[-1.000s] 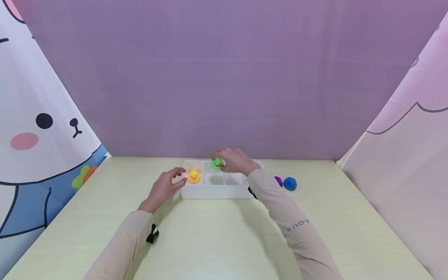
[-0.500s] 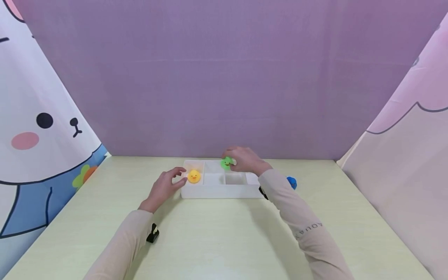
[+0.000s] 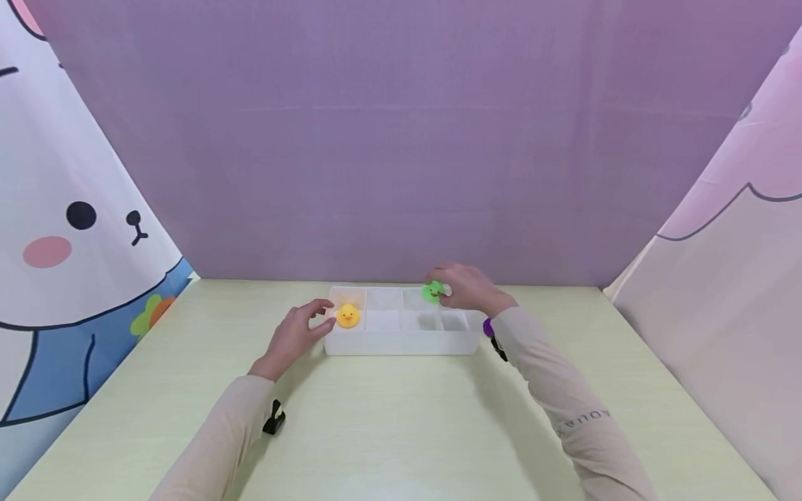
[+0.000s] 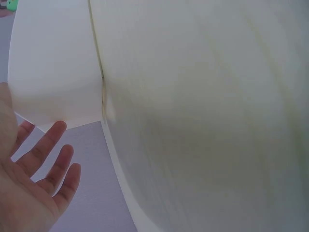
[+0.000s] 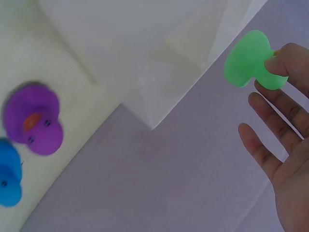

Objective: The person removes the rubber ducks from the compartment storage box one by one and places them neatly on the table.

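From where I stand, the left hand (image 3: 294, 337) rests at about nine o'clock of the white tray (image 3: 401, 343), its fingers (image 4: 54, 140) straight and loose, holding nothing, the tips touching the tray's left end. Just past them a yellow duck (image 3: 347, 316) sits in the leftmost compartment. Moving across, the middle compartments look bare. Toward two o'clock of the tray, the right hand (image 3: 466, 290) holds a green duck (image 3: 432, 291) above the right-hand compartments, clear of the floor of the tray. It is pinched only between thumb and first finger, the other fingers (image 5: 270, 108) spread wide and idle. That thin grip is the weak spot, to my eye: a smooth little toy held by one edge could twist out and drop onto a divider, then bounce into the wrong cell or off onto the table (image 3: 388, 424). Further right, at three o'clock, a purple duck (image 5: 35, 119) and a blue duck (image 5: 9, 172) lie on the table close by the wrist; a careless sleeve could knock them.
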A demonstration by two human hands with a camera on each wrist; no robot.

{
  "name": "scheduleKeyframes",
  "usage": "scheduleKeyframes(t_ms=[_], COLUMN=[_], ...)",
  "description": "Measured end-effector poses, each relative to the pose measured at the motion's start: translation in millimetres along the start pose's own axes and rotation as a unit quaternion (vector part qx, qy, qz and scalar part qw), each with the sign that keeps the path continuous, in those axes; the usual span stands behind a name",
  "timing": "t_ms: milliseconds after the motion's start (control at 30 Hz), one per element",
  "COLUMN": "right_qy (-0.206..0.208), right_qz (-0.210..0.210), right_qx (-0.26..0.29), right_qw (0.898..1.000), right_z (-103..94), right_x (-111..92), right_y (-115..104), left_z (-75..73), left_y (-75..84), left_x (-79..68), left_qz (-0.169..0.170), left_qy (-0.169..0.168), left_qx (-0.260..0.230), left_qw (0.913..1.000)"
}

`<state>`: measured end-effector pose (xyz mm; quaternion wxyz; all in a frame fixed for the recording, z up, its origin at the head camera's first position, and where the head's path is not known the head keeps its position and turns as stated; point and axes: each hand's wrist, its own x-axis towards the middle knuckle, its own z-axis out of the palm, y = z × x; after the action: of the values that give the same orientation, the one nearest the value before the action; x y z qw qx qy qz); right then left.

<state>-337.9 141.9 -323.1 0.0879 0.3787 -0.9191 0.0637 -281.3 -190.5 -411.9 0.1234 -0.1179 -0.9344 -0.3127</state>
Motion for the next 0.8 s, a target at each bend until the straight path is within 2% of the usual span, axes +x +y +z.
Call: scheduleKeyframes(t_ms=[233, 500, 800], right_qy=[0.008, -0.002, -0.002], right_qz=[0.013, 0.051, 0.07], right_qx=[0.006, -0.006, 0.001], right_qw=[1.0, 0.999, 0.998], right_z=[-3.8, -9.9, -15.1], right_x=[-19.0, -38.9, -61.1], right_y=[15.5, 34.5, 54.0], left_z=[-0.2, -1.2, -0.9], left_y=[0.6, 1.0, 0.4], left_x=[0.0, -0.5, -0.6], left_qz=[-0.001, -0.001, -0.003], left_qy=[0.0, 0.0, -0.003], left_qx=[0.001, 0.001, 0.001], left_qw=[1.0, 1.0, 1.0])
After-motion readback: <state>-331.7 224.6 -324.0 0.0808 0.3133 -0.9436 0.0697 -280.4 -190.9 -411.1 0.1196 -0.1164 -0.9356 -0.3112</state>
